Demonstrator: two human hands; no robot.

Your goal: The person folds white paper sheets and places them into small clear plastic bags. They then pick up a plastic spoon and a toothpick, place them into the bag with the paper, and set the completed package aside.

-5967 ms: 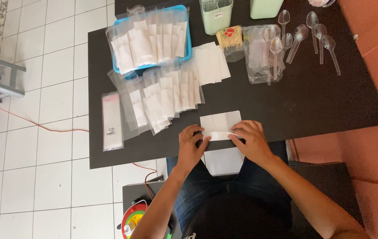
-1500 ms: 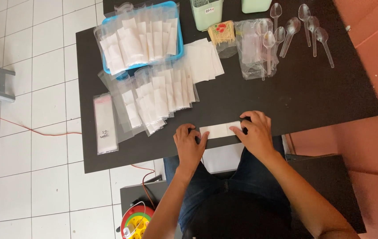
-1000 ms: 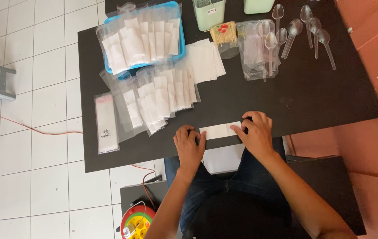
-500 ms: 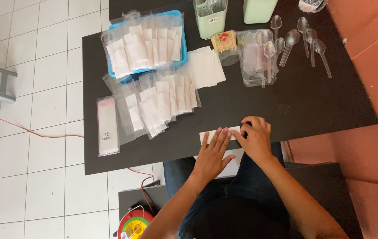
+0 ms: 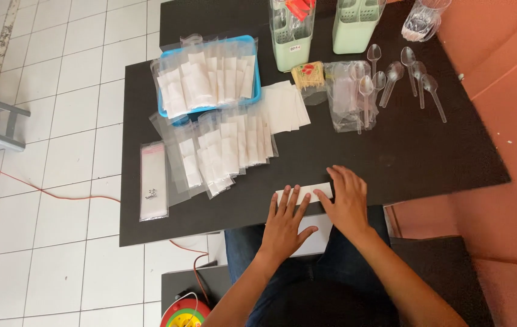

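We press both hands flat on a folded white paper napkin (image 5: 307,192) that lies at the near edge of the black rectangular table (image 5: 428,157). Our left hand (image 5: 285,221) has its fingers spread and straight, the fingertips resting on the napkin's left half; nothing is clasped in it. Our right hand (image 5: 348,200) lies palm down over the napkin's right end, fingers loosely apart, also gripping nothing. A second white sheet (image 5: 316,239) shows below the table edge, over our lap, between the two wrists.

Farther out on the table, to the left, is a fanned row of clear plastic sleeves with white napkins inside (image 5: 225,151), and beside it a single long clear sleeve (image 5: 153,180) lies alone. Beyond them sits a blue plastic tray (image 5: 256,79) filled with more such sleeves. A small stack of loose white napkins (image 5: 285,109) lies just right of the tray. Clear plastic spoons (image 5: 412,75) are scattered at the far right, near a clear bag (image 5: 346,97). Two pale green slotted holders (image 5: 355,27) stand at the far edge.
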